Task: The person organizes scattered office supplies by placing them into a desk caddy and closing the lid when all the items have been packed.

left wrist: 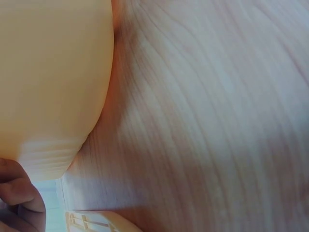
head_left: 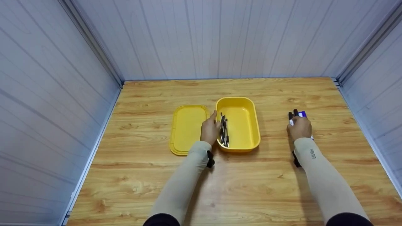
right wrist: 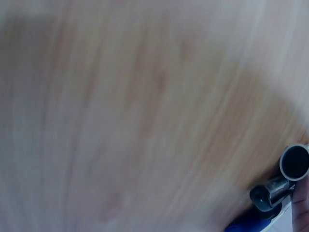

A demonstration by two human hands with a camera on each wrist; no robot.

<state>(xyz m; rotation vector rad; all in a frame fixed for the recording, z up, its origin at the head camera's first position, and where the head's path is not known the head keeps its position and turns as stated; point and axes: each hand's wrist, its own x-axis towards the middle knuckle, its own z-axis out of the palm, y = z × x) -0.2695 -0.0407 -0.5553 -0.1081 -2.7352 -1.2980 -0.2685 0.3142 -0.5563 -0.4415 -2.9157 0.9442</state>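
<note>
A yellow plastic box stands on the table, with several slim dark pens lying along its left inner side. My left hand grips the box's left rim, its thumb at the rim and its index finger pointing forward. Bent fingers show beside the box's outer wall in the left wrist view. Off to the right, my right hand holds a bunch of whiteboard markers with black and blue caps. In the right wrist view, black-capped markers and a blue cap show close over the table.
A flat yellow lid lies left of the box, partly under my left hand. White panel walls close in the wood-grain table at the back and on both sides.
</note>
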